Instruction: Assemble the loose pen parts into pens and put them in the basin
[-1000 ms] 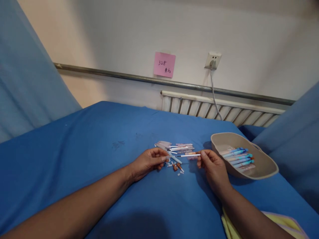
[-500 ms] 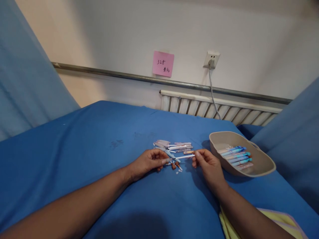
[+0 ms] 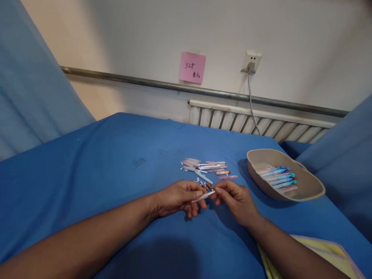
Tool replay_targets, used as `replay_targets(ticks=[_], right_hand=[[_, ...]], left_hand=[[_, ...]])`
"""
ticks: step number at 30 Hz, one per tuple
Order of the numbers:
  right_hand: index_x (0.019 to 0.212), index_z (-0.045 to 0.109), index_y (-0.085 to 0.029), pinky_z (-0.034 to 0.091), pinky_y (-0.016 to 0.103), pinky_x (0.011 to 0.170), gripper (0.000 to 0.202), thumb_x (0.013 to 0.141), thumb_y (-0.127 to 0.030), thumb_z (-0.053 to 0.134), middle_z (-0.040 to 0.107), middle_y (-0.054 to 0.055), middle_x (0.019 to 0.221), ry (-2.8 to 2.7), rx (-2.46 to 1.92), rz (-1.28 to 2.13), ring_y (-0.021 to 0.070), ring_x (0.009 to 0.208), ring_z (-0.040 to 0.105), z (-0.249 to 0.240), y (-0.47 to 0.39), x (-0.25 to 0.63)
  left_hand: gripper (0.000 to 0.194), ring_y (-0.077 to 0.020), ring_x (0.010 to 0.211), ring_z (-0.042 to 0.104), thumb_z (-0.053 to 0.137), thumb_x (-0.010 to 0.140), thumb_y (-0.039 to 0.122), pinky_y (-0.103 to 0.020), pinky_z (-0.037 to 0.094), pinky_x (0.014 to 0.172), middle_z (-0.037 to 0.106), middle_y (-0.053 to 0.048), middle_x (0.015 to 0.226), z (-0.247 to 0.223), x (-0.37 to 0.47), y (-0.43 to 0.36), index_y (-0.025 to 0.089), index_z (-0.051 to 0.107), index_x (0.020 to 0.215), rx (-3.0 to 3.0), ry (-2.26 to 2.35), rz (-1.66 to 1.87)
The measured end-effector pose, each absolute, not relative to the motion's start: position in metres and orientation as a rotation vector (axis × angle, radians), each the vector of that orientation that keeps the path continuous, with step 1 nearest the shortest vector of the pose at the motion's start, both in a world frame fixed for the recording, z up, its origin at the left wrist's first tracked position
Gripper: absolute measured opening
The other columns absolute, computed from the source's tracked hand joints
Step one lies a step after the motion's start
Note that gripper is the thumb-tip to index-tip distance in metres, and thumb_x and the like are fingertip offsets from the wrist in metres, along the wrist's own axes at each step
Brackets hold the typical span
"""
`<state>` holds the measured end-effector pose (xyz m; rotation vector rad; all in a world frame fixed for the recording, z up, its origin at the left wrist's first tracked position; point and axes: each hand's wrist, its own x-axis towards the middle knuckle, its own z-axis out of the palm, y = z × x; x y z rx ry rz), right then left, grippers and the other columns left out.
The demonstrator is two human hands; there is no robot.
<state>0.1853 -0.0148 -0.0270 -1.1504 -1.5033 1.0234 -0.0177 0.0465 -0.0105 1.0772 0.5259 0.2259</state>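
My left hand (image 3: 181, 197) is closed on a pale, slim pen barrel (image 3: 203, 197), thumb on top and the lower fingers curled loosely beneath. At the barrel's right end, my right hand (image 3: 235, 199) pinches a white pen refill (image 3: 213, 192), most of which is hidden; how far it sits inside the barrel I cannot tell. Just beyond the fingertips lie small white and brown pen parts (image 3: 208, 186), partly covered by the hands. Behind them is a loose pile of pale pen barrels (image 3: 192, 162) and white refills (image 3: 207, 167), with a light blue barrel (image 3: 203, 177) in front.
A beige basket (image 3: 312, 186) to the right holds several assembled blue and pink pens (image 3: 280, 180). A yellow cloth (image 3: 319, 255) lies under my right forearm. Blue sheeting (image 3: 130, 139) covers the surface. Beyond it are a radiator (image 3: 226, 118), a rail and a plugged-in cable.
The white refill, stretched between both hands before, is now mostly hidden at a pale barrel in my left hand. Both hands have come closer together, and the view has shifted slightly.
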Motion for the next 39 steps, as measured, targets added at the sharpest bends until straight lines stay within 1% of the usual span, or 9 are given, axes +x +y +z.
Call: replay_targets(ticks=[6, 9, 15, 20, 25, 29, 31, 34, 39], right_hand=[[0.091, 0.060, -0.018, 0.045, 0.023, 0.052, 0.026, 0.082, -0.042, 0.059, 0.066, 0.000, 0.065, -1.372, -1.109, 1.193, 0.0108, 0.053, 0.057, -0.030, -0.012, 0.183], [0.086, 0.055, -0.019, 0.043, 0.021, 0.049, 0.025, 0.080, -0.042, 0.063, 0.063, -0.002, 0.061, -1.276, -1.093, 1.209, 0.0091, 0.049, 0.055, -0.034, -0.009, 0.182], [0.071, 0.053, -0.017, 0.041, 0.021, 0.048, 0.029, 0.082, -0.043, 0.060, 0.061, -0.001, 0.059, -1.290, -1.114, 1.157, 0.0086, 0.047, 0.053, -0.034, -0.009, 0.183], [0.079, 0.058, -0.017, 0.042, 0.022, 0.053, 0.032, 0.085, -0.048, 0.052, 0.060, 0.000, 0.067, -1.168, -1.147, 0.987, 0.0098, 0.053, 0.053, -0.031, 0.001, 0.200], [0.076, 0.058, -0.017, 0.040, 0.022, 0.051, 0.030, 0.077, -0.047, 0.062, 0.061, 0.000, 0.066, -0.986, -1.231, 0.858, 0.0104, 0.053, 0.051, -0.036, 0.019, 0.223], [0.077, 0.059, -0.017, 0.040, 0.023, 0.050, 0.030, 0.071, -0.046, 0.066, 0.061, 0.000, 0.063, -1.030, -1.278, 0.832, 0.0120, 0.051, 0.051, -0.045, 0.023, 0.225], [0.078, 0.060, -0.018, 0.042, 0.025, 0.053, 0.028, 0.072, -0.045, 0.064, 0.062, 0.001, 0.065, -1.132, -1.304, 0.830, 0.0136, 0.054, 0.053, -0.051, 0.024, 0.223], [0.083, 0.061, -0.019, 0.046, 0.029, 0.062, 0.023, 0.076, -0.041, 0.060, 0.066, 0.005, 0.079, -1.314, -1.375, 0.770, 0.0179, 0.067, 0.059, -0.058, 0.024, 0.222], [0.093, 0.063, -0.020, 0.044, 0.034, 0.078, 0.018, 0.079, -0.026, 0.054, 0.065, 0.006, 0.094, -1.592, -1.631, 0.392, 0.0222, 0.087, 0.059, -0.057, 0.024, 0.232]], left_hand=[[0.028, -0.0105, 0.053, 0.062, 0.064, 0.081, 0.034, -0.019, 0.049, 0.046, 0.067, -0.007, 0.078, -0.009, -0.015, 0.043, 0.012, 0.061, 0.097, 0.983, 0.498, 0.144], [0.029, -0.0104, 0.054, 0.062, 0.064, 0.080, 0.033, -0.019, 0.050, 0.047, 0.067, -0.005, 0.077, -0.009, -0.014, 0.042, 0.014, 0.060, 0.102, 0.987, 0.522, 0.164], [0.028, -0.0092, 0.049, 0.058, 0.066, 0.078, 0.030, -0.017, 0.046, 0.043, 0.065, -0.002, 0.071, -0.008, -0.016, 0.041, 0.016, 0.059, 0.101, 0.988, 0.569, 0.196], [0.025, -0.0075, 0.047, 0.054, 0.064, 0.079, 0.025, -0.017, 0.044, 0.043, 0.062, -0.002, 0.070, -0.007, -0.018, 0.045, 0.014, 0.060, 0.101, 0.959, 0.609, 0.343], [0.017, -0.0066, 0.053, 0.052, 0.064, 0.079, 0.020, -0.017, 0.041, 0.047, 0.059, -0.002, 0.075, -0.005, -0.020, 0.054, 0.013, 0.062, 0.094, 0.879, 0.639, 0.567], [0.017, -0.0070, 0.054, 0.052, 0.063, 0.080, 0.019, -0.017, 0.040, 0.048, 0.058, -0.001, 0.074, -0.003, -0.020, 0.058, 0.015, 0.060, 0.097, 0.789, 0.655, 0.621], [0.016, -0.0071, 0.054, 0.052, 0.062, 0.081, 0.019, -0.017, 0.040, 0.048, 0.058, -0.001, 0.073, -0.003, -0.020, 0.058, 0.014, 0.060, 0.096, 0.776, 0.657, 0.626], [0.016, -0.0072, 0.054, 0.052, 0.062, 0.081, 0.021, -0.018, 0.040, 0.049, 0.058, -0.001, 0.073, -0.003, -0.020, 0.058, 0.014, 0.061, 0.095, 0.787, 0.661, 0.626], [0.017, -0.0069, 0.054, 0.053, 0.066, 0.079, 0.024, -0.018, 0.039, 0.049, 0.059, -0.001, 0.074, -0.006, -0.019, 0.058, 0.014, 0.060, 0.091, 0.835, 0.703, 0.630]])
